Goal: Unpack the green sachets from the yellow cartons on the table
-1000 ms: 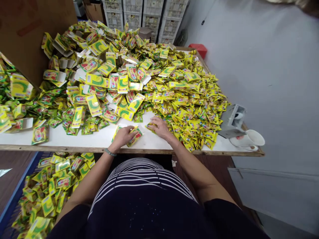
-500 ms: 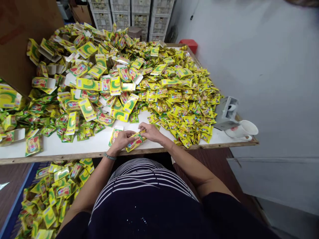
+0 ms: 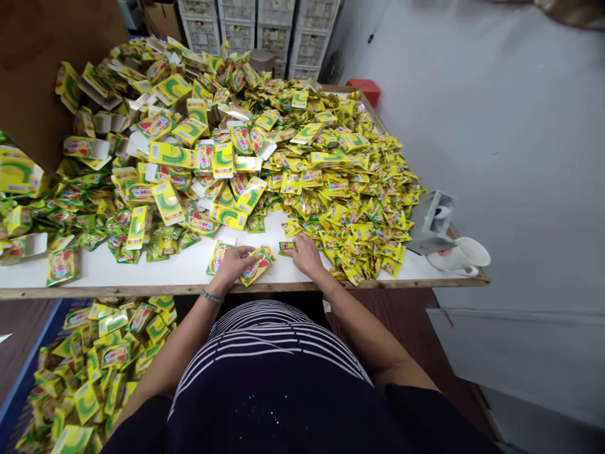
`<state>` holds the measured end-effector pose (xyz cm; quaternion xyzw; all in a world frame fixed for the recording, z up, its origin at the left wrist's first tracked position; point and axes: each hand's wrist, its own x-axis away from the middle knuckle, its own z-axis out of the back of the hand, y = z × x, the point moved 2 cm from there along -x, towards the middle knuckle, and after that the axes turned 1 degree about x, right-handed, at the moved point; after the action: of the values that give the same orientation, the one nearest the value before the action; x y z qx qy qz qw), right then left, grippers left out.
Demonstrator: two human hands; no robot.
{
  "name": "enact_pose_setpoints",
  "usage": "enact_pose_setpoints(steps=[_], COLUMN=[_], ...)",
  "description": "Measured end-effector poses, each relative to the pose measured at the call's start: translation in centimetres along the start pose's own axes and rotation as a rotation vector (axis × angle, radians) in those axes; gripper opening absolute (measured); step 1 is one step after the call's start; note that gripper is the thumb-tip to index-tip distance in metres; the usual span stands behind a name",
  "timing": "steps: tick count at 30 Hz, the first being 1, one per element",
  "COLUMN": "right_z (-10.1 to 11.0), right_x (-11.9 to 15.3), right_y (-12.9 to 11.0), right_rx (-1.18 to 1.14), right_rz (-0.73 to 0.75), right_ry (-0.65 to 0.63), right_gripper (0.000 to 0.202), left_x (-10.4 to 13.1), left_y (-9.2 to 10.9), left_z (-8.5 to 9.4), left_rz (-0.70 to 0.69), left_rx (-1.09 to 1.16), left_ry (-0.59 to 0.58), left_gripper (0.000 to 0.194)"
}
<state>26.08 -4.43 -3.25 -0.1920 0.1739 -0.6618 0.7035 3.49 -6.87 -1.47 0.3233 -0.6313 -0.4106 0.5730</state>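
Note:
My left hand [image 3: 232,265] holds a small yellow-green box [image 3: 258,265] by its left side, near the table's front edge. Another box [image 3: 220,255] with a raised white flap lies just left of that hand. To the right, my right hand [image 3: 306,255] has its fingertips on a small green packet [image 3: 286,248] lying on the white table top. Beyond it spreads a big heap of yellow packets [image 3: 340,195]. Many open boxes [image 3: 170,154] are piled behind my left hand, with green packets [image 3: 127,253] at their front.
At the right end of the table [image 3: 278,274] stand a grey dispenser [image 3: 431,221] and a white mug [image 3: 466,253]. A blue crate [image 3: 35,356] full of boxes sits below left. A cardboard carton [image 3: 57,69] rises at the left; stacked crates [image 3: 236,39] stand behind.
My right hand has moved right, away from the box, and down to the green packet. My left hand still holds the box. The view has shifted slightly.

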Motion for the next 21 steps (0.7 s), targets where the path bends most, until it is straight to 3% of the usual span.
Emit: enact_pose_setpoints(steps=[5, 10, 15, 18, 21], right_z=[-0.1, 1.1, 1.9, 1.7, 1.6], right_x=[0.1, -0.4, -0.9, -1.0, -1.0], right_y=[-1.8, -3.7, -5.2, -6.0, -6.2], right_rx=[-0.636, -0.468, -0.299, -0.422, -0.657], right_rz=[0.052, 0.201, 0.240, 0.242, 0.147], right_ry=[-0.148, -0.304, -0.296, -0.366, -0.405], right_gripper=[0.032, 0.022, 0.008, 0.009, 0.024], left_x=[0.7, 1.0, 1.0, 0.9, 0.8], left_y=[-0.1, 0.0, 0.3, 0.6, 0.8], left_z=[1.5, 2.1, 2.0, 1.4, 0.8], left_rz=[-0.076, -0.137, -0.128, -0.094, -0.045], left_rx=[-0.131, -0.040, -0.063, 0.022, 0.174], left_ry=[0.011, -0.129, -0.179, -0.179, -0.162], left_gripper=[0.051, 0.054, 0.046, 0.050, 0.054])
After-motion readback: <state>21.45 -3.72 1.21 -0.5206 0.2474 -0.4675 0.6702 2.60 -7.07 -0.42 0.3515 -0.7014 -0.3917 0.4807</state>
